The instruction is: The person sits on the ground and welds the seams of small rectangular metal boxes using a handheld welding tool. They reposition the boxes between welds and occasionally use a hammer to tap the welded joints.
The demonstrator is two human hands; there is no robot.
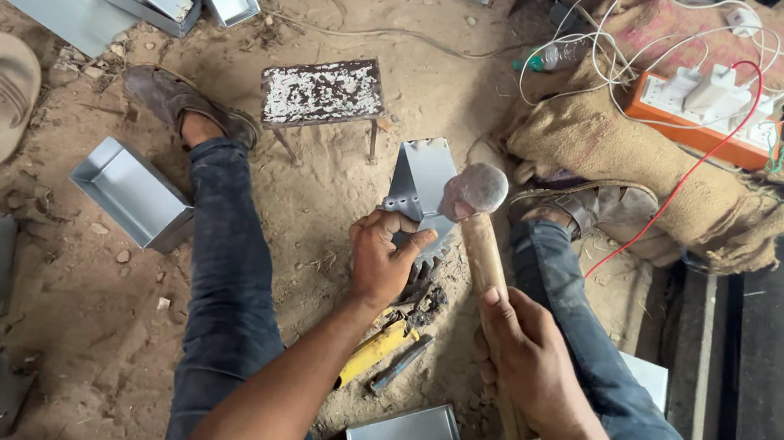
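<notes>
Gripping sheet-metal piece (422, 182), left hand (383, 257) hides its lower edge; right hand (521, 353) clutches hammer (484, 224), handle end hidden.

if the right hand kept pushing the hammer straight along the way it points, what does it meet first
Most likely the bent sheet-metal piece that the left hand steadies: the hammer held by the right hand has its head right beside it, though depth is unclear.

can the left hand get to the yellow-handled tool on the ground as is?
Probably not right away: the left hand is gripping the bent sheet-metal piece. The yellow-handled tool lies uncovered just below that wrist, so the path looks free once it lets go.
</notes>
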